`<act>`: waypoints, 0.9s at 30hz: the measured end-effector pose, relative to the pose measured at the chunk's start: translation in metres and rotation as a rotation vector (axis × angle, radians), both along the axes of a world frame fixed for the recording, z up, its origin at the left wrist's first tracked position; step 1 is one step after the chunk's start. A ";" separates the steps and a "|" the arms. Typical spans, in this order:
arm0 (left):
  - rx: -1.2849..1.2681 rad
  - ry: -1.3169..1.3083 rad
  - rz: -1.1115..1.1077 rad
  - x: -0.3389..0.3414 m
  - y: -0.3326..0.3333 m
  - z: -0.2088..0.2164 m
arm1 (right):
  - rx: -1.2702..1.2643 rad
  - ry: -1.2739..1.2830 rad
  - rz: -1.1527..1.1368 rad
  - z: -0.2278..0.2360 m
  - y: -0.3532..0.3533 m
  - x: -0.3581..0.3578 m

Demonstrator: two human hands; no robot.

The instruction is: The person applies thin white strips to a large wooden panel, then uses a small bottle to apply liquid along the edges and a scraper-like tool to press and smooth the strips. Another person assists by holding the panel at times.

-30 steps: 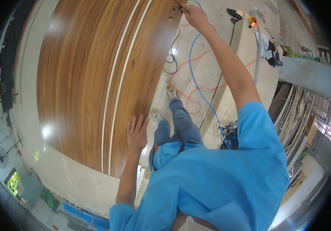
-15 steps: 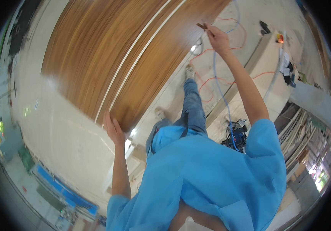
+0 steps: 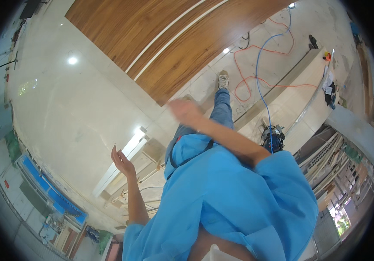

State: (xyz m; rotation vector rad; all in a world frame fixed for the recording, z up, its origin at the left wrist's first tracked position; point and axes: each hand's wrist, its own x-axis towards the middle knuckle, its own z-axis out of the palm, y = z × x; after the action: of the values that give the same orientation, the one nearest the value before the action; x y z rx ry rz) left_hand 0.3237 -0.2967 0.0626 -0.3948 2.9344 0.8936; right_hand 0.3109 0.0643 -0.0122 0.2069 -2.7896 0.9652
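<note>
My left hand (image 3: pixel 123 162) is lifted off the panel, its fingers loosely bent and apart, with nothing visible in them. It hovers beside a long white bar (image 3: pixel 116 168). My right hand (image 3: pixel 185 113) is smeared by motion in front of my legs, close to the near corner of a wood-grain panel (image 3: pixel 182 69). Whether it holds anything is hidden by the blur. Two pale parallel strips (image 3: pixel 169 40) run lengthwise along the brown panel.
Orange and blue hoses (image 3: pixel 258 78) loop over the tiled floor at right. A dark power tool (image 3: pixel 272 138) sits on a pale ledge near my right side. Wooden lengths (image 3: pixel 152 167) lie below the white bar. Long scrap strips (image 3: pixel 326 161) are stacked far right.
My left hand has left the panel's end and moved down. My right hand, which held a small brown strip over the panel's far edge, has swept down and left toward my body.
</note>
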 end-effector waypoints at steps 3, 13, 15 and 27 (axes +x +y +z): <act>0.031 0.118 -0.050 0.002 -0.004 0.007 | -0.127 -0.448 0.377 0.020 -0.094 0.012; 0.146 0.328 -0.752 -0.108 0.166 0.012 | -0.286 -0.427 -0.342 0.023 0.115 -0.001; 0.071 0.265 -1.085 -0.128 0.234 0.000 | -0.489 -0.318 -0.668 0.033 0.195 0.009; -0.250 0.278 -1.619 -0.202 0.614 -0.029 | -0.713 0.030 -1.155 0.041 0.587 0.028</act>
State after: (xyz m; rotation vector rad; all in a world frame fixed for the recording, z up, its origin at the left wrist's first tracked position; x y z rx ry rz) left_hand 0.1222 0.3169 0.0339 1.8687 2.2745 0.2603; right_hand 0.3390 0.6512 0.0284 -1.2670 -1.7681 1.3747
